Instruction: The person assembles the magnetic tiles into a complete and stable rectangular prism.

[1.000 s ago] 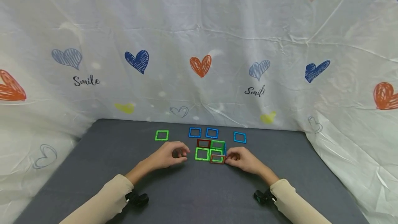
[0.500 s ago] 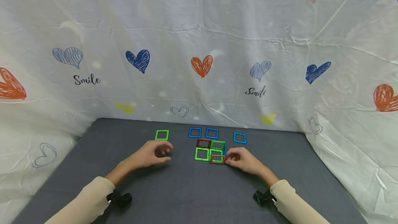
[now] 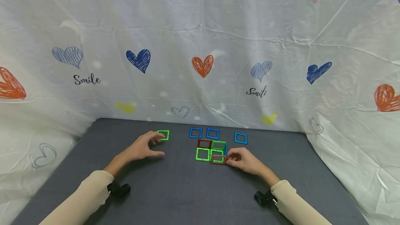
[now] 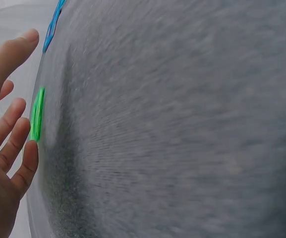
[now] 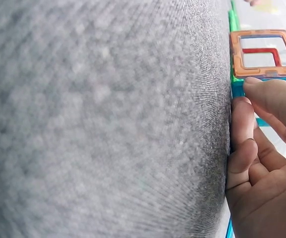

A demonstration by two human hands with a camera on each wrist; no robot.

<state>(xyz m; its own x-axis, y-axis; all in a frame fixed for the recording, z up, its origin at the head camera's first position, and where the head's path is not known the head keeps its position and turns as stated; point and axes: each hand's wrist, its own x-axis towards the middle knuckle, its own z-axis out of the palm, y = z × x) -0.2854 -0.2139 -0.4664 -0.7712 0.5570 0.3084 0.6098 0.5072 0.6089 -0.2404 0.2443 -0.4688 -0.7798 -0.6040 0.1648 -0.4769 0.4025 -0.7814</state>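
Note:
In the head view, several square magnetic tiles form a small structure at the table's middle. Flat green tiles (image 3: 203,154) make its base, and an orange-red tile (image 3: 218,159) stands upright at the front. The right hand (image 3: 245,160) pinches the near corner of the upright blue tile (image 5: 238,88) on the right side, with curled fingers and the thumb beside the orange-red tile. My left hand (image 3: 142,147) is spread, thumb and fingers apart, holding nothing. Its fingertips are over a loose green tile (image 3: 167,135), partly hiding it; contact cannot be told.
Behind the structure lie loose blue tiles (image 3: 196,132), with another blue tile (image 3: 240,138) farther right. The grey cloth-covered table (image 3: 187,193) meets a white curtain (image 3: 200,93) printed with hearts at the back.
My left hand has moved left and slightly away from me, from beside the structure to the loose green tile. The right hand stays at the structure's corner.

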